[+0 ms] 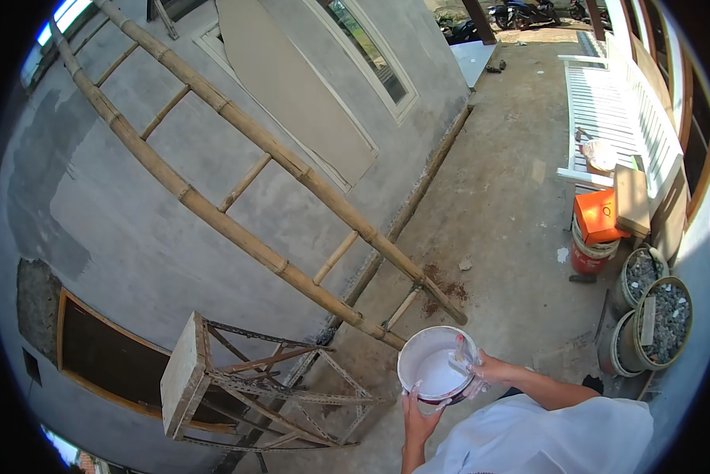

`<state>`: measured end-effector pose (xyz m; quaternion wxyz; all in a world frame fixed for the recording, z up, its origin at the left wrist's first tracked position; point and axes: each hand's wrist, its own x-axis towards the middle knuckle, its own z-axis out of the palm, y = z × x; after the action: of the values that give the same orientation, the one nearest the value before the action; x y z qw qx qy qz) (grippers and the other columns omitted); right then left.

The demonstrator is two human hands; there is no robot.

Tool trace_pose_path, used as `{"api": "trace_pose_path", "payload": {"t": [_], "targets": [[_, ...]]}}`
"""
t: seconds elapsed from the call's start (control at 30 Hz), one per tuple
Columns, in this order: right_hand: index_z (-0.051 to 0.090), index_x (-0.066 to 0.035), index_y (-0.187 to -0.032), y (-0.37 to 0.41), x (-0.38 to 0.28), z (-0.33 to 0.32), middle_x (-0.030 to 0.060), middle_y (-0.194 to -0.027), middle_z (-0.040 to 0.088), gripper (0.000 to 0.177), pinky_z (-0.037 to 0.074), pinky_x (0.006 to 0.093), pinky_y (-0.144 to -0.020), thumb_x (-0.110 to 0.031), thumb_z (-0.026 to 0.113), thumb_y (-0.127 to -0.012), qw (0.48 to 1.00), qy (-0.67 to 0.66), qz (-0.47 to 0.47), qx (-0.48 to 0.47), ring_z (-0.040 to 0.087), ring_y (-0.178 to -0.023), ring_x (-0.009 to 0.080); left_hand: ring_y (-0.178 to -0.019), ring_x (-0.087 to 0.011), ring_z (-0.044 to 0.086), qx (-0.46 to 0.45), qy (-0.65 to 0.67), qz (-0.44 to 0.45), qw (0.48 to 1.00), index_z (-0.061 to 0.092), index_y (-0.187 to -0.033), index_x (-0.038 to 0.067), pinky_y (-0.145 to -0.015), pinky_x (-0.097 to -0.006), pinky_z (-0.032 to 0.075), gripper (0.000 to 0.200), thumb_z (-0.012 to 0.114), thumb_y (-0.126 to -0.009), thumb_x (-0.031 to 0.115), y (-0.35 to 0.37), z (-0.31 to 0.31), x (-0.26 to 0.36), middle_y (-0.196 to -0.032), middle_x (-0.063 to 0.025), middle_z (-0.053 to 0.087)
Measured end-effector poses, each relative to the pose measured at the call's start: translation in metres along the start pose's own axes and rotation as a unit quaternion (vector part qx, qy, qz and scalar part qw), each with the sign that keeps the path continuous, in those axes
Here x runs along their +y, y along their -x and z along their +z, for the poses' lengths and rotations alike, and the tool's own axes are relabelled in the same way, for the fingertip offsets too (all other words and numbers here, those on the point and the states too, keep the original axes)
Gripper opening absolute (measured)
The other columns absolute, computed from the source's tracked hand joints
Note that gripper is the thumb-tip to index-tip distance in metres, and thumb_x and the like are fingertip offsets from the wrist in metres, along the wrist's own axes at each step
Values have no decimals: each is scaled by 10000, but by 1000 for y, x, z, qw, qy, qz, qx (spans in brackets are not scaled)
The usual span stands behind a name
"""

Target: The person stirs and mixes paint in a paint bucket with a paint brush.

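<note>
A white paint bucket (403, 365) with white paint inside is held in front of my body. My left hand (420, 417) is closed around its near lower side, with white smears on the fingers. At the right rim, my right hand (485, 371) grips the bucket, its thumb side over the edge and paint-stained fingers outside. A paintbrush (459, 353) with a red-tipped handle leans inside the bucket, right by the right thumb. Whether the right fingers also pinch the brush is hard to make out.
A bamboo ladder (268, 150) leans on the grey wall just beyond the bucket. A metal-framed stand (248, 379) is at left. Buckets of rubble (667, 320), an orange box (596, 216) and a white slatted bench (604, 110) line the right side.
</note>
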<state>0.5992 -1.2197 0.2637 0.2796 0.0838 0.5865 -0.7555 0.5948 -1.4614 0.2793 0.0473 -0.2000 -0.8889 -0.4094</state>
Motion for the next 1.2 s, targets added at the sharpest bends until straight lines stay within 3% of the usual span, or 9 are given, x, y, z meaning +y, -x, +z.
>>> {"api": "trace_pose_path", "payload": {"t": [0.1,0.3,0.4,0.5,0.8,1.0,1.2], "targets": [[87,23,-1301,9,-8,-32,264,-889,669,459,485,296,-471,-208,347,-1002,999,-3,20,25,696,-672,288,-1091,-414,495,-33,-42,21,998,512,-1177,-7,-902,-444,434,673,845,-637,219,-23,22,10,-1168,-241,482],[55,50,-1300,15,10,-111,254,-854,671,554,486,300,-460,-231,412,-984,999,-24,0,32,693,-659,278,-987,-368,574,-45,-38,47,997,596,-1024,-15,-828,-406,483,536,857,-616,214,-66,79,35,-1047,-200,582],[84,41,-1284,36,-4,-136,244,-845,674,510,483,302,-462,-223,405,-988,997,-26,-2,67,692,-657,271,-980,-367,584,-58,-27,55,996,609,-1003,-20,-832,-399,487,513,858,-616,208,-82,103,50,-1022,-201,600],[115,27,-1262,37,1,-163,240,-852,676,452,483,300,-469,-214,387,-993,999,-41,-10,29,691,-655,268,-986,-364,590,-60,-26,53,996,618,-993,-23,-841,-393,488,500,857,-617,203,-91,120,62,-1016,-204,610],[185,-24,-1258,46,-2,-185,204,-819,683,360,502,291,-483,-228,349,-1011,999,-17,-28,32,693,-652,254,-1007,-356,592,-84,-2,21,996,620,-1029,-23,-852,-387,493,517,852,-620,191,-102,136,73,-1062,-198,609],[144,24,-1260,56,1,-189,237,-848,674,429,487,301,-478,-247,359,-1006,998,-53,-10,24,691,-657,272,-986,-298,604,-106,18,-7,994,615,-1039,-16,-782,-343,513,513,850,-621,166,-102,138,86,-1116,-180,588],[61,58,-1278,57,13,-193,239,-821,671,504,512,305,-493,-270,340,-1015,998,-65,-8,22,686,-635,272,-961,-303,601,-131,25,-8,991,611,-1023,-18,-773,-353,505,497,847,-624,161,-104,143,93,-1071,-176,596]]}}
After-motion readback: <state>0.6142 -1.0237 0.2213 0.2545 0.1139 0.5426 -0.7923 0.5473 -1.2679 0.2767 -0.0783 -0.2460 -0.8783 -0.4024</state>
